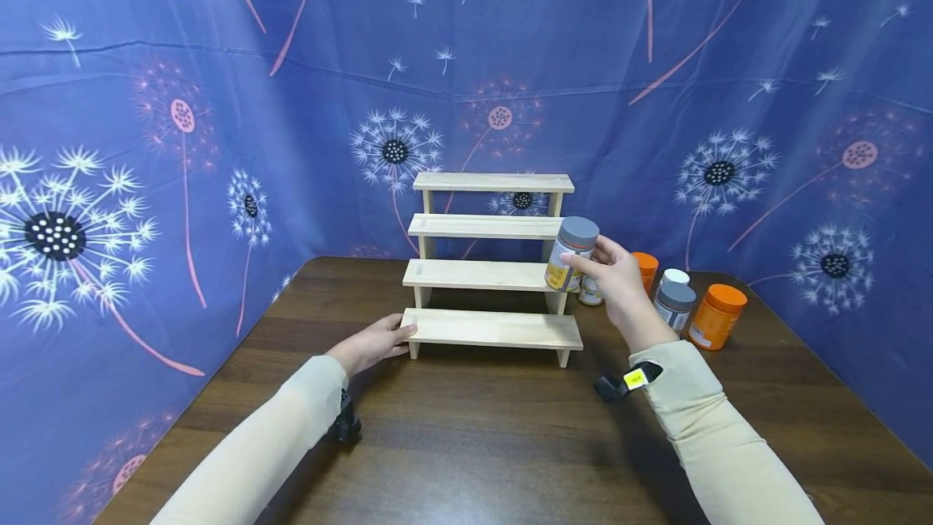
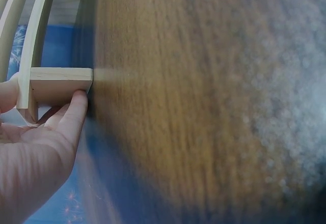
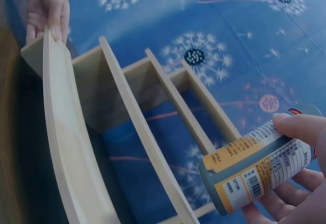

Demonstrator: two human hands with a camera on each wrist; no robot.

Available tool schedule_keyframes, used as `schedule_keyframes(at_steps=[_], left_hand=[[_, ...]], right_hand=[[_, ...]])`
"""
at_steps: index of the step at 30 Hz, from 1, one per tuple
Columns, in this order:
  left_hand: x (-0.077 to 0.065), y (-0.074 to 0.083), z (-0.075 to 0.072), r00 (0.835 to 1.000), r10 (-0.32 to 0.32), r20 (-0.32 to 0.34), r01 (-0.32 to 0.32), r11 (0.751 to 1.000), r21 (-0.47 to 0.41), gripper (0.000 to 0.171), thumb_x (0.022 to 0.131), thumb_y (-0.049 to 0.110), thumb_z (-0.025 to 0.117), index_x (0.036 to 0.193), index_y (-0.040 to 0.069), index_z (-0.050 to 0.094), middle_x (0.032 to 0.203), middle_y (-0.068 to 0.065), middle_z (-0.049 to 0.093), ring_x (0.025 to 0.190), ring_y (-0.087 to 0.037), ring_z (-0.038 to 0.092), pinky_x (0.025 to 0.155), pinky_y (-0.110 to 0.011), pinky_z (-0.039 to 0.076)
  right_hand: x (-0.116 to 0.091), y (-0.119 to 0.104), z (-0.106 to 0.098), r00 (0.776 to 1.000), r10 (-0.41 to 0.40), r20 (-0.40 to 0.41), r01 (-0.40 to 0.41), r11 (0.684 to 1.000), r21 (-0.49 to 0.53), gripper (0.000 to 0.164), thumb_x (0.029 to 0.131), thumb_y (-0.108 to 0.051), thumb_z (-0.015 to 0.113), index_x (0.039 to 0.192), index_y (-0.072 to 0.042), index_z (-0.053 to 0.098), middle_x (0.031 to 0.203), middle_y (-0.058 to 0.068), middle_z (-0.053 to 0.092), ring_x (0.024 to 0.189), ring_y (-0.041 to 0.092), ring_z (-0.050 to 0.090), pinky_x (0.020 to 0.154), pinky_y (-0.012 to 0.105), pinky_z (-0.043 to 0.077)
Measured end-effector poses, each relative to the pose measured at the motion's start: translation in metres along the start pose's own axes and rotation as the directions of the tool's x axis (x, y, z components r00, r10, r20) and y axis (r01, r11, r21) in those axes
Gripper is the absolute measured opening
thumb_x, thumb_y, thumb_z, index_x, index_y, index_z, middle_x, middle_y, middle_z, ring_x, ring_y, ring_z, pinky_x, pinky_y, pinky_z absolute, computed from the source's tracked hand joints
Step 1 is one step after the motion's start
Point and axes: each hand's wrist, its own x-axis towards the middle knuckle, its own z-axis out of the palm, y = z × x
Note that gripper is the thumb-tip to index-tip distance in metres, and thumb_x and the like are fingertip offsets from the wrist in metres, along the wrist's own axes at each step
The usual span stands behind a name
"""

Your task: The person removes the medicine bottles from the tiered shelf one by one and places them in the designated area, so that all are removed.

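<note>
A pale wooden four-step display rack (image 1: 492,327) stands on the brown table. My left hand (image 1: 375,343) grips the left end of its lowest step; in the left wrist view the thumb is on the board and the fingers (image 2: 76,113) lie against the upright beneath. My right hand (image 1: 621,286) holds a supplement bottle (image 1: 566,262) with a grey lid and a white-and-yellow label, raised beside the rack's right end. In the right wrist view the bottle (image 3: 262,168) is tilted, thumb on one side and fingers on the other. Every step's visible top is bare.
Right of the rack stand an orange jar (image 1: 717,317), a grey-lidded bottle (image 1: 674,305), a white-lidded one (image 1: 675,275) and another orange-lidded container (image 1: 646,266). Part of another bottle (image 1: 590,292) shows behind the held one. A blue dandelion-print cloth (image 1: 306,144) hangs behind the table (image 1: 474,436).
</note>
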Motion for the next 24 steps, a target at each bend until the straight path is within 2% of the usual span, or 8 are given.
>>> schedule_keyframes(at_steps=[6, 17, 24], left_hand=[[0.000, 0.000, 0.001, 1.000, -0.008, -0.010, 0.008, 1.000, 0.006, 0.058, 0.105, 0.015, 0.039, 0.150, -0.011, 0.012, 0.149, -0.031, 0.031, 0.139, -0.039, 0.034, 0.116, -0.047, 0.035], [-0.001, -0.001, 0.001, 1.000, 0.005, -0.001, -0.005, 1.000, -0.001, 0.057, 0.105, 0.014, 0.039, 0.149, -0.011, 0.013, 0.148, -0.032, 0.032, 0.140, -0.040, 0.033, 0.116, -0.048, 0.034], [-0.001, 0.001, 0.002, 1.000, -0.007, -0.016, 0.006, 1.000, -0.013, 0.058, 0.105, 0.014, 0.040, 0.150, -0.010, 0.012, 0.149, -0.031, 0.031, 0.140, -0.039, 0.033, 0.116, -0.047, 0.034]], right_hand=[[0.004, 0.005, -0.012, 0.999, 0.024, -0.047, -0.025, 1.000, -0.001, 0.077, 0.086, -0.031, 0.074, 0.151, -0.013, 0.035, 0.150, 0.013, 0.044, 0.137, 0.027, 0.040, 0.117, 0.044, 0.032], [0.013, 0.028, -0.029, 0.987, 0.052, -0.154, -0.057, 0.998, -0.026, 0.072, 0.087, -0.033, 0.073, 0.149, -0.015, 0.039, 0.148, 0.010, 0.047, 0.133, 0.022, 0.044, 0.115, 0.039, 0.035], [0.018, 0.033, -0.035, 0.982, 0.071, -0.175, -0.074, 0.997, -0.010, 0.072, 0.088, -0.037, 0.071, 0.149, -0.014, 0.039, 0.150, 0.009, 0.044, 0.133, 0.021, 0.044, 0.114, 0.039, 0.037]])
